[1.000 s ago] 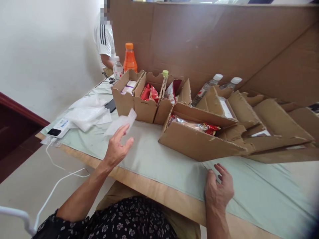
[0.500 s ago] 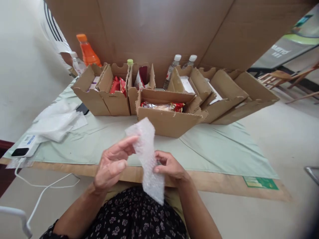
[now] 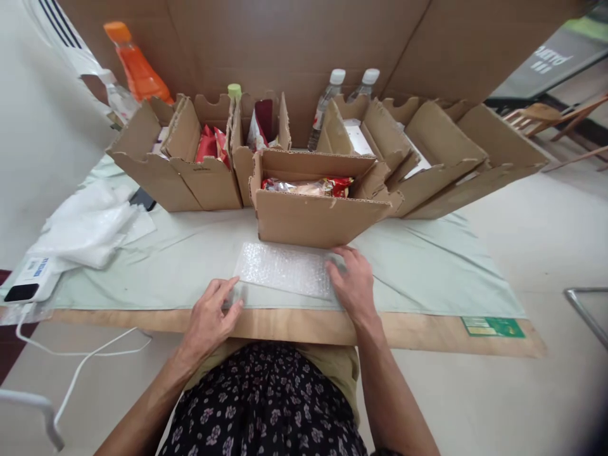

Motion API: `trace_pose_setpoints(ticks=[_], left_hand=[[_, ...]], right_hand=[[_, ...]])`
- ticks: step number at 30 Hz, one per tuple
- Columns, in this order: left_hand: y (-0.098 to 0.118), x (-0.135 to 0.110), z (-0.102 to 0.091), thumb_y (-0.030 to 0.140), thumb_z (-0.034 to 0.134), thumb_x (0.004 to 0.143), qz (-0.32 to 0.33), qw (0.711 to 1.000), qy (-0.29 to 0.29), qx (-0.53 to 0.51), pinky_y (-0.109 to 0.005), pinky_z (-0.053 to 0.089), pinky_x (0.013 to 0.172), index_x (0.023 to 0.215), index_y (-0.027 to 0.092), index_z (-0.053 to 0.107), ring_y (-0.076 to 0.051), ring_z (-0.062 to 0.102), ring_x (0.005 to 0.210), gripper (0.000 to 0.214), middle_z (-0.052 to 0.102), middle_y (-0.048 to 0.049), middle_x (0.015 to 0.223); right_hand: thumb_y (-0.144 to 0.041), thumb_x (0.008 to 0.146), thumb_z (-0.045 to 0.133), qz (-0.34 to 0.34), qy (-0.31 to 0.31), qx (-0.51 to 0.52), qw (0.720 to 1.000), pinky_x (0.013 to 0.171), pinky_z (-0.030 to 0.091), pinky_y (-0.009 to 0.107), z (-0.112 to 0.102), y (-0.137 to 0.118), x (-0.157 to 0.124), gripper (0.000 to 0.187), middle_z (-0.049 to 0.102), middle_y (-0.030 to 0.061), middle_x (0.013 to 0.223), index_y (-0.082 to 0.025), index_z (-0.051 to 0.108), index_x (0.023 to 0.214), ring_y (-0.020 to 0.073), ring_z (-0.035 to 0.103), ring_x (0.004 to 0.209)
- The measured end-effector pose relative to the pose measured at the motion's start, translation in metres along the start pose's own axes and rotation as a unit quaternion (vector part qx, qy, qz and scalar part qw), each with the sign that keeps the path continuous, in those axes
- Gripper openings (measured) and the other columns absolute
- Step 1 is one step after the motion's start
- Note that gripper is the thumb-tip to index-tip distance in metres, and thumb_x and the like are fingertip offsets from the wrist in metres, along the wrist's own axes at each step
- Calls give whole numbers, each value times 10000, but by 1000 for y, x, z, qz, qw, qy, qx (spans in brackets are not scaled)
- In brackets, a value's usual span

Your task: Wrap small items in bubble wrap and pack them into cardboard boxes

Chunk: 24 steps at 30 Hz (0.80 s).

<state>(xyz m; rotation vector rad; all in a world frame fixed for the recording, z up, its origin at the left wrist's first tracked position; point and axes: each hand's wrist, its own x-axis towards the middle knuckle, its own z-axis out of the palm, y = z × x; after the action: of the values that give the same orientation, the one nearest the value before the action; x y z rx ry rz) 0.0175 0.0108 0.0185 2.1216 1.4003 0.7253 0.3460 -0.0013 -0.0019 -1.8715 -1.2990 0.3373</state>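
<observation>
A clear strip of bubble wrap [image 3: 285, 269] lies flat on the pale green cloth, just in front of a cardboard box [image 3: 313, 218] with red-and-clear packets inside. At the strip's left end, the index fingertip of my left hand [image 3: 213, 313] touches the near corner, thumb apart from the fingers. Over the right end rests my right hand [image 3: 354, 285], its fingers stretched toward the box and its thumb on the wrap's edge. Neither hand grips anything.
Several open cardboard boxes [image 3: 204, 187] stand in a row behind. An orange bottle [image 3: 140, 73] and clear bottles [image 3: 325, 104] rise behind them. White plastic bags [image 3: 85, 225] and a white power bank [image 3: 35, 278] with a cable lie at left. A green card [image 3: 494, 327] sits at the right edge.
The bubble wrap has gone from being held up in the air to lying flat on the cloth. Both hands have come down, one at each end. The view has tilted slightly.
</observation>
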Motion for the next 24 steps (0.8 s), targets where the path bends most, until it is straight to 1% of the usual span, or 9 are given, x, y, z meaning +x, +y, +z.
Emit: trace_pose_setpoints(ticks=[2,4,6,8,10,12,19,21,24], left_hand=[[2,3,-3,305,566,954,1,999,31,19,-233,555,544,1288,182,680,-157,656,744,374,665,-60,941],[7,11,0,287,550,974,33,998,47,32,-292,618,709,1287,196,674,-197,700,917,348,689,-90,1050],[14,24,12,288,542,987,91,995,28,43,-414,597,980,1329,205,652,-264,664,1196,368,678,-138,1285],[19,38,31,311,531,998,131,989,-21,65,-505,470,1168,1428,180,584,-315,536,1412,452,571,-173,1508],[19,47,48,332,509,1010,138,981,-80,107,-547,374,1238,1507,123,501,-342,431,1508,539,478,-201,1605],[14,50,58,338,491,1021,131,971,-125,157,-578,308,1265,1540,95,459,-355,368,1549,574,431,-207,1639],[1,37,48,340,493,1026,131,957,-143,215,-576,258,1282,1547,187,480,-338,306,1582,544,371,-141,1685],[7,36,48,344,494,1025,121,960,-136,213,-594,255,1277,1528,174,503,-349,322,1573,531,390,-158,1673],[18,38,51,353,487,1030,112,965,-121,204,-621,277,1256,1503,173,528,-362,340,1562,508,409,-170,1661]], right_hand=[[-348,880,606,-48,61,-54,995,1055,457,558,0,-2,-9,258,717,151,1244,-202,719,1060,336,626,1176],[-330,946,558,-91,64,-75,991,1073,458,535,3,-14,-20,269,732,137,1234,-205,719,1122,316,642,1177],[-291,995,502,-137,-3,-83,987,1089,457,502,15,-34,-28,313,727,122,1276,-216,709,1217,296,638,1210],[-231,999,475,-181,-99,-110,972,1104,450,483,33,-55,-31,389,666,123,1410,-214,671,1334,293,597,1294],[-200,979,495,-206,-175,-150,951,1110,446,483,51,-64,-32,455,586,134,1517,-198,624,1415,305,539,1376],[-222,981,513,-207,-198,-182,941,1121,435,493,57,-56,-33,468,556,149,1547,-185,604,1439,315,491,1431],[-362,1049,455,-143,-92,-252,953,1124,385,521,6,6,-50,441,587,157,1519,-176,602,1421,338,493,1434],[-344,1045,451,-128,-64,-256,956,1085,407,530,3,-1,-53,427,601,184,1495,-147,630,1379,360,499,1420],[-290,1038,453,-164,-66,-238,955,1088,406,513,21,-29,-52,410,598,174,1500,-158,630,1384,346,482,1438]])
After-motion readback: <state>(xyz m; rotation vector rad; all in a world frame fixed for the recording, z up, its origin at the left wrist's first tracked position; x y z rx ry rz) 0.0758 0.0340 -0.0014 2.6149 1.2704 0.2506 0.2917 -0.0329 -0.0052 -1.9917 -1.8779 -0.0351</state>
